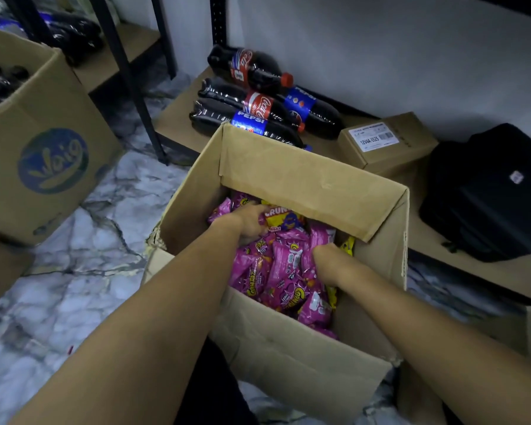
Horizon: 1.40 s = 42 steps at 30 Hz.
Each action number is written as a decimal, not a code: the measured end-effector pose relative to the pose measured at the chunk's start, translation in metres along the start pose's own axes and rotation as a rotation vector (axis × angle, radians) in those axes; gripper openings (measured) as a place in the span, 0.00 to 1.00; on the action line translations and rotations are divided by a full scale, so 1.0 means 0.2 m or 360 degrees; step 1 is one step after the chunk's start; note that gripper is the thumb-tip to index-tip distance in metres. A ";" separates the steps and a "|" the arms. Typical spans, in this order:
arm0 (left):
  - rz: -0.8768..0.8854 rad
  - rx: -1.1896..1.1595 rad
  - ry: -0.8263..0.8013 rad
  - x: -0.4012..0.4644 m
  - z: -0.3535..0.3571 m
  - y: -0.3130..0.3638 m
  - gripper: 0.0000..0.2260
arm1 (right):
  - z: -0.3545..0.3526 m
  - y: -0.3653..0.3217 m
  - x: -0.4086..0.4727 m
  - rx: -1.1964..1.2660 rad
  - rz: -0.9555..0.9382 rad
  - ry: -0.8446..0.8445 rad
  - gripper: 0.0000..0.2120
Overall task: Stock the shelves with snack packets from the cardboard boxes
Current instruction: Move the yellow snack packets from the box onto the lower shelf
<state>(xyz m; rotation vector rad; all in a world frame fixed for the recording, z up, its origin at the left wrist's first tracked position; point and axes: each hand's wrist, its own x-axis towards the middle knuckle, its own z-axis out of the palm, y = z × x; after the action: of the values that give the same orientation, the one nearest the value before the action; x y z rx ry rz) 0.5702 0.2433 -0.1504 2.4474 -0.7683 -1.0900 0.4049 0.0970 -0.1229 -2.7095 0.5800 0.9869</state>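
Both hands in open cardboard box (304,357): left hand (252,220) gripping yellow "CRUN…" packet (284,217), right hand (330,262) buried among pink "Cornitos" packets (276,271), finger state indeterminable.

- The open box (288,348) in front of you is plain brown corrugated cardboard, matt, with a ragged torn edge at its near right corner.
- The snack packets (276,271) you reach into are thin glossy plastic film, crinkled, pink with a few yellow.
- The soda bottles (258,96) on the low shelf are shiny clear plastic with glossy printed labels.
- That shelf board (178,118) looks like matt, smooth pressed wood; its uprights (129,75) are dark metal.
- The floor (74,271) is polished, marble-patterned tile.
- The backpack (488,194) is matt black cloth.
- The small carton (390,142) is matt cardboard with a white paper label.
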 end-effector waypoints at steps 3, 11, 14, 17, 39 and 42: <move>0.0026 0.0022 -0.0030 0.04 0.01 -0.01 0.30 | 0.01 0.00 -0.01 0.0013 -0.0052 -0.0024 0.07; 0.0157 -0.0055 -0.0174 -0.06 0.05 -0.05 0.26 | -0.04 0.02 -0.02 -0.0018 -0.0111 0.0007 0.13; 0.0224 -0.0126 -0.0103 -0.14 0.04 -0.06 0.18 | -0.07 0.03 -0.04 0.0044 -0.0141 0.0096 0.07; 0.0185 -0.0410 0.0143 -0.20 0.01 -0.04 0.08 | -0.09 0.03 -0.03 0.0184 -0.0211 0.0211 0.15; 0.0702 -0.0268 0.0484 -0.50 -0.35 0.30 0.05 | -0.68 0.17 -0.34 0.0413 -0.0563 0.0724 0.11; 0.0802 -0.0351 0.0503 -0.57 -0.47 0.44 0.05 | -0.85 0.19 -0.49 0.0373 -0.0628 0.0785 0.09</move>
<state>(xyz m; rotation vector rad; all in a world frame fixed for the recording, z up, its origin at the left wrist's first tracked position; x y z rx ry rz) 0.5496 0.2519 0.0201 2.0115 -1.0194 -0.5494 0.4182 0.0375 0.0677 -2.6935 0.1945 0.1422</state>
